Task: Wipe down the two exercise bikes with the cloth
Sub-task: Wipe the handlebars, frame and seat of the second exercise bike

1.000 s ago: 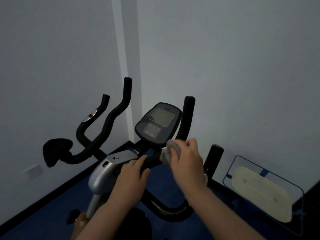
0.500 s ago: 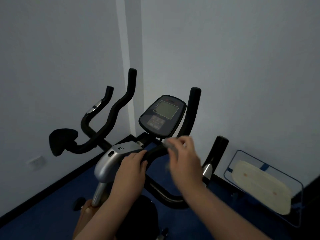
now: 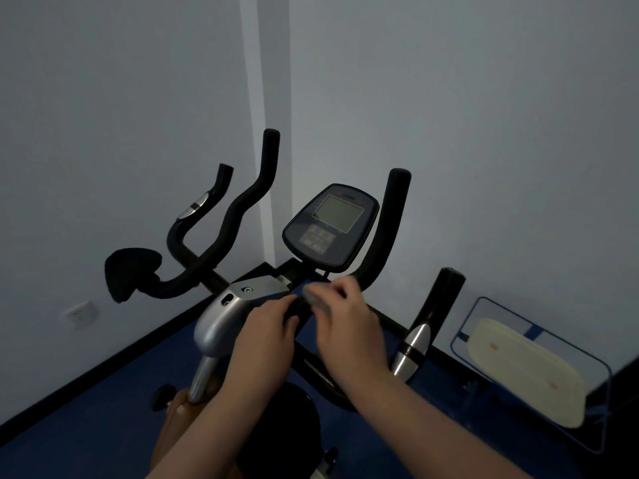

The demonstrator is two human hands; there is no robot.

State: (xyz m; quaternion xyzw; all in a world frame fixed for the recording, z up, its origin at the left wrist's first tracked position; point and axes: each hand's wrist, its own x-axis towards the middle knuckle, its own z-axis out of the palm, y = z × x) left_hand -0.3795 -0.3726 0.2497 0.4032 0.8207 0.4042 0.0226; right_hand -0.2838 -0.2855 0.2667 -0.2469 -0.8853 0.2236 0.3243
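Two hands on the near exercise bike's handlebar [image 3: 383,233]; left hand [image 3: 266,337] curled round the bar beside the silver housing [image 3: 228,312], right hand [image 3: 349,326] pinching the grey cloth [image 3: 316,300] against it, console [image 3: 330,224] at twelve o'clock; second bike's handlebars [image 3: 238,209] at ten o'clock

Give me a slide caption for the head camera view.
Right hand rubs small grey cloth along black handlebar below oval console; left hand steadies it.

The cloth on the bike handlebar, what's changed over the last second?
The right hand has slid the cloth leftward along the handlebar, close to the left hand, now bunched smaller under its fingers. The left hand still grips the bar beside the silver housing.
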